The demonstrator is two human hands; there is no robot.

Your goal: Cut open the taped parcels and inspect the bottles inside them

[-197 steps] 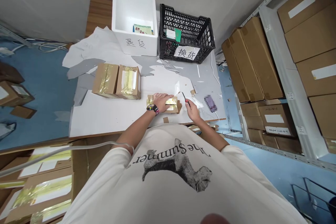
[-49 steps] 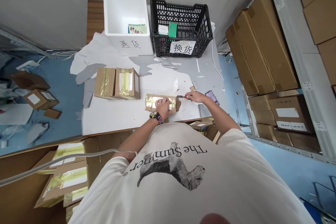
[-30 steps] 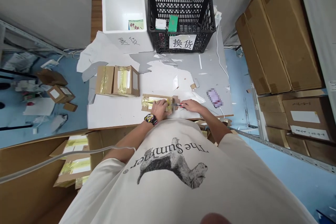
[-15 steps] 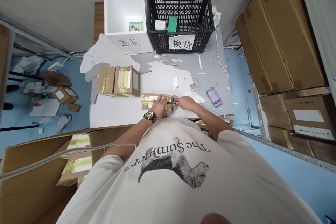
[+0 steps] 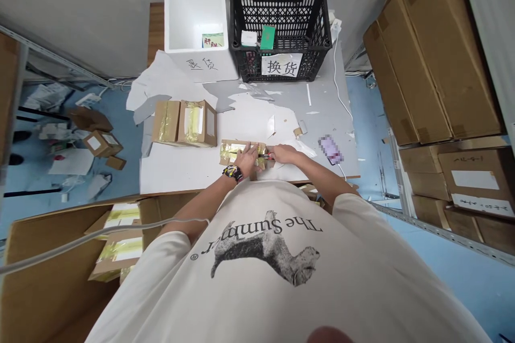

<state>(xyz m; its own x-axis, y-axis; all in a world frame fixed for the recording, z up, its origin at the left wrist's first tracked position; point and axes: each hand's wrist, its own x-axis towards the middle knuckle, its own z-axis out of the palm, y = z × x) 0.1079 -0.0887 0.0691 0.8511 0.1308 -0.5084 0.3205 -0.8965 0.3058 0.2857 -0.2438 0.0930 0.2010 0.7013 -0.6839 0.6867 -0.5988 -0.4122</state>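
Observation:
A small cardboard box (image 5: 227,158) with yellowish tape lies flat on the table close to my body. My left hand (image 5: 247,159), with a watch on the wrist, rests on top of this box with its fingers stretched out. From the right, my right hand (image 5: 284,154) is closed around a utility knife (image 5: 267,156) with red on its handle. The knife points left over the taped right end of the box, beside my left fingertips. How deep its blade sits in the tape or cardboard is too small to tell.
Two taped cartons (image 5: 185,123) stand to the left. At the back are a white foam box (image 5: 195,59) and a black plastic crate (image 5: 280,43) with small packs inside. A phone (image 5: 330,150) with a cable lies right. A big open carton (image 5: 44,268) stands lower left.
The whole view has shifted slightly. Both hands stay at the box, the left on top of it and the right on the knife, with only small movement at its right end.

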